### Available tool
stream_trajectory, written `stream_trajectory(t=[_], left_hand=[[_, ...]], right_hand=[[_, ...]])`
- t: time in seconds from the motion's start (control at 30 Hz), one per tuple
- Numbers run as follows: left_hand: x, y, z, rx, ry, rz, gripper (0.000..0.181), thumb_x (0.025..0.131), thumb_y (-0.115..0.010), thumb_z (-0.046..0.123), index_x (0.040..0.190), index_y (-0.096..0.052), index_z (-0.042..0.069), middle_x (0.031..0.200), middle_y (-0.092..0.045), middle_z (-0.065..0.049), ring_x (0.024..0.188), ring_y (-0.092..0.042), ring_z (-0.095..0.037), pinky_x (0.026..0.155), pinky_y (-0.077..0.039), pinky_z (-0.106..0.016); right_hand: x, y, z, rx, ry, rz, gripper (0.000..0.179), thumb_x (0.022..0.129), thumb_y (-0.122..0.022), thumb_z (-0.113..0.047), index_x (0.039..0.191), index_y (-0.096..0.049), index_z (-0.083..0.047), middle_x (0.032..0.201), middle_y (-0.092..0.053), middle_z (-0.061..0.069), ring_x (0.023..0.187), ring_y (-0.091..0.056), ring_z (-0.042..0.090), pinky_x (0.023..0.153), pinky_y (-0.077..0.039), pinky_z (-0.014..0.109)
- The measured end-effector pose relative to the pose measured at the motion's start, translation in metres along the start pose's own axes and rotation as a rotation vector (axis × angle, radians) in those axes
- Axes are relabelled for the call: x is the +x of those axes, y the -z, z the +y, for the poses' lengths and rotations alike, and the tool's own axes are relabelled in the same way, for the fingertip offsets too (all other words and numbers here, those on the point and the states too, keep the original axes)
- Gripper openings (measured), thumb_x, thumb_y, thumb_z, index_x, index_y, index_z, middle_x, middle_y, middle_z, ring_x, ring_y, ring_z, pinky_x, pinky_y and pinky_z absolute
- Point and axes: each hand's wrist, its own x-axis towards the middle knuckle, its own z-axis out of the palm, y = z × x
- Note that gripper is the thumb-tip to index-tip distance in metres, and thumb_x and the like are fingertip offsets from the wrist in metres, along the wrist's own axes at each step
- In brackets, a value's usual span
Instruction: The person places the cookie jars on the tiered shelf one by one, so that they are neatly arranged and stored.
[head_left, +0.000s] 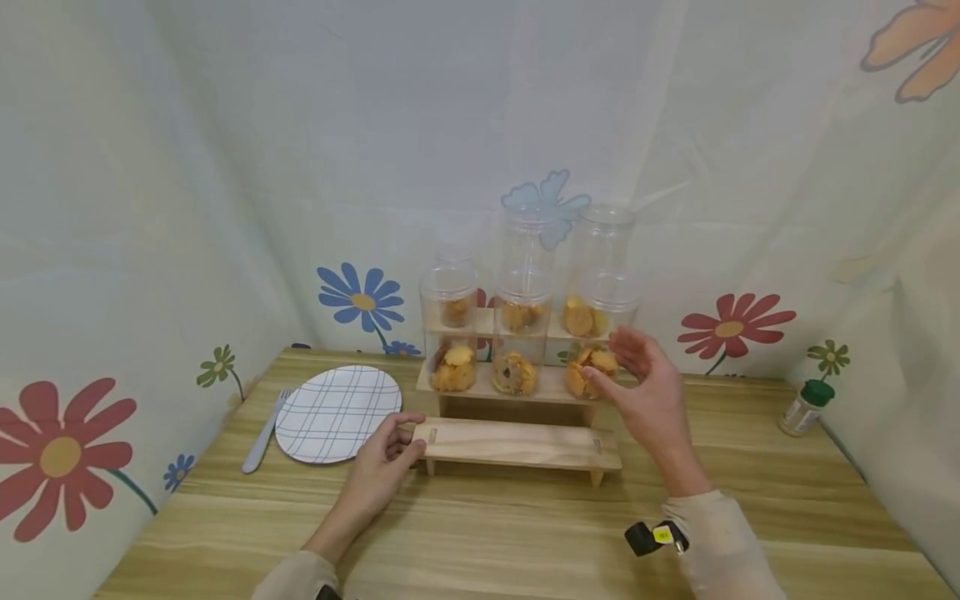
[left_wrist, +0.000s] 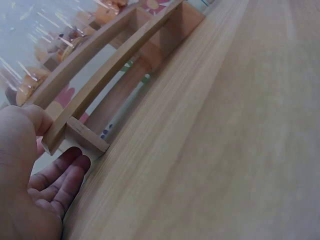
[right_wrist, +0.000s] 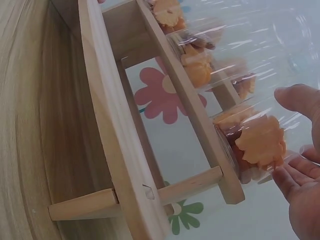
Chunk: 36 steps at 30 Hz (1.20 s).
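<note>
A tiered wooden rack [head_left: 517,440] stands on the table with its low front step towards me. My left hand [head_left: 386,454] grips the left end of that step; in the left wrist view, its lower fingers [left_wrist: 70,182] hang below the board. Clear jars with orange-brown snack pieces stand on the upper tiers. At the front right jar [head_left: 596,371], my right hand [head_left: 648,396] reaches around the side, thumb and fingers spread apart. The right wrist view has this jar [right_wrist: 260,142] between thumb and fingertips; firm contact cannot be made out.
Left of the rack lies a white plate [head_left: 337,412] with a line pattern, a fork-like utensil [head_left: 264,437] along its edge. A green-capped shaker bottle [head_left: 806,408] stands at the far right. A flower-printed curtain [head_left: 465,125] hangs behind the table [head_left: 480,542].
</note>
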Motion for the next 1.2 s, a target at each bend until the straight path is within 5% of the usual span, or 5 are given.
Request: stream_trajectory(t=[0.8, 1.2], left_hand=[[-0.001, 0.001, -0.002, -0.007, 0.011, 0.002, 0.035, 0.108, -0.075, 0.015, 0.142, -0.067, 0.019, 0.102, -0.073, -0.011, 0.096, -0.071, -0.02, 0.086, -0.058, -0.026], [-0.003, -0.001, -0.003, -0.035, 0.019, 0.011, 0.036, 0.107, -0.075, 0.013, 0.142, -0.067, 0.016, 0.11, -0.073, -0.013, 0.102, -0.071, -0.021, 0.089, -0.06, -0.026]], right_hand=[[0.0, 0.0, 0.001, -0.007, -0.015, -0.063, 0.081, 0.097, -0.091, -0.022, 0.162, -0.048, 0.001, 0.156, -0.062, 0.02, 0.146, -0.059, 0.038, 0.121, -0.047, 0.047], [-0.004, 0.022, -0.017, -0.138, 0.003, -0.025, 0.093, 0.099, -0.088, -0.028, 0.17, -0.035, 0.0, 0.164, -0.052, 0.025, 0.15, -0.054, 0.045, 0.123, -0.044, 0.06]])
